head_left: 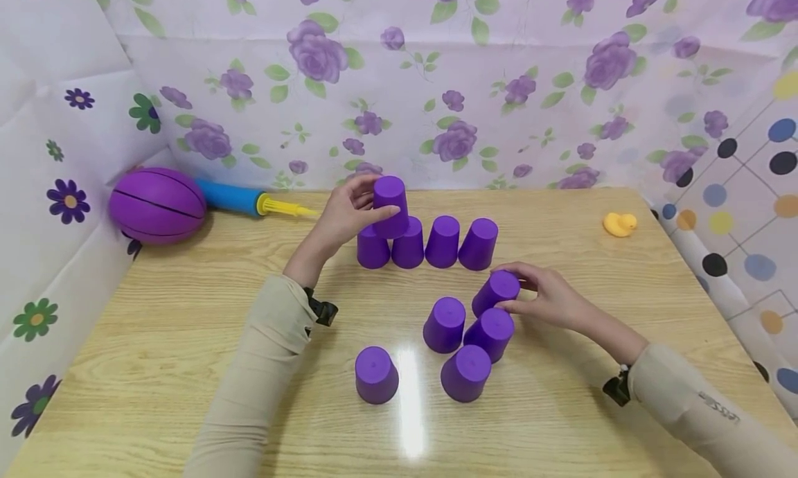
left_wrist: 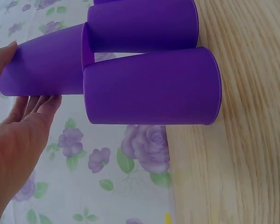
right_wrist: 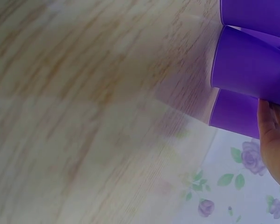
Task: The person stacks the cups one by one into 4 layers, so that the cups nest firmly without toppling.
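My left hand [head_left: 348, 213] grips an upside-down purple cup [head_left: 390, 204] between thumb and fingers. In the left wrist view, this cup [left_wrist: 46, 63] straddles the bases of two cups, its rim against them. Those two belong to a back row of several upside-down purple cups [head_left: 442, 242]. My right hand [head_left: 548, 299] holds another purple cup [head_left: 497, 289] at the far end of a cluster, thumb at its near side. Close by stand a cup [head_left: 489, 334], a cup [head_left: 444, 324] to the left and a cup [head_left: 466, 373] in front. One purple cup [head_left: 377, 375] stands apart at front left.
A purple ball [head_left: 157, 206] sits at the table's back left, beside a blue and yellow hand pump [head_left: 240, 199]. At the back right lies a yellow rubber duck [head_left: 619, 224]. Flowered cloth [head_left: 399, 83] hangs behind the wooden table [head_left: 187, 312].
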The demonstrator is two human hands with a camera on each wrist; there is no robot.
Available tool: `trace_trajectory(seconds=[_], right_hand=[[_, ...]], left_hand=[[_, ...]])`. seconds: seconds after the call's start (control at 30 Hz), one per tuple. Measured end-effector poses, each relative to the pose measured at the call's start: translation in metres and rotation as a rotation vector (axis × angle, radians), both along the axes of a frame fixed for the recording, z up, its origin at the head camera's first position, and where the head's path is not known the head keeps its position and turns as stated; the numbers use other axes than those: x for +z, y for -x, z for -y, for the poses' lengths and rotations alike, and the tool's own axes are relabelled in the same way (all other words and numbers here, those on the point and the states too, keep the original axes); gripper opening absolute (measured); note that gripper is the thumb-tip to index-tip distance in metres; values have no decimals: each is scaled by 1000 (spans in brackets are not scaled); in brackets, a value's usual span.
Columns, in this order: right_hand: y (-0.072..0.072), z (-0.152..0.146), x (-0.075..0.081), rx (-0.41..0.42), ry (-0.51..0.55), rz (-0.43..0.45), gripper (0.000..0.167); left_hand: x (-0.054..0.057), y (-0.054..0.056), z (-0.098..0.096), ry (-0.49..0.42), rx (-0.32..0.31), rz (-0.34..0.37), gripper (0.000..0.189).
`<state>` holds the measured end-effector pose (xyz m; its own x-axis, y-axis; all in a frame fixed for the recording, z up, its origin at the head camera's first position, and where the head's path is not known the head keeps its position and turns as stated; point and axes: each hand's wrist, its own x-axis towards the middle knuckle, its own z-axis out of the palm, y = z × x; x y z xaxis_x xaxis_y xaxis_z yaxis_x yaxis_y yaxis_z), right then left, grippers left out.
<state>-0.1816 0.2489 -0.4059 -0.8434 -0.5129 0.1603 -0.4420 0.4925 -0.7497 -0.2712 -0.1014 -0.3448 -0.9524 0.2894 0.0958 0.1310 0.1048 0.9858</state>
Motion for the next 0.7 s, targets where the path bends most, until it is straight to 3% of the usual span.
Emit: trace_trajectory(seconds=[0.2,0.33,0.5,0.6,0.7], right_hand=[[2,3,0,7,-16,13,51],[3,4,0,32,-34,22,51],[5,1,3,57,-79,15,52],[6,-3,7,51,-108,5,52],[8,-5,16,56,-140,-31,51]], left_hand=[[-1,-4,5,45,9,-9,77],[1,-19,13,73,111,-62,86],[9,-61,24,155,246,-111,86],[8,-95,28,206,238,-117,81],[2,-129,30,228,169,-113,69]])
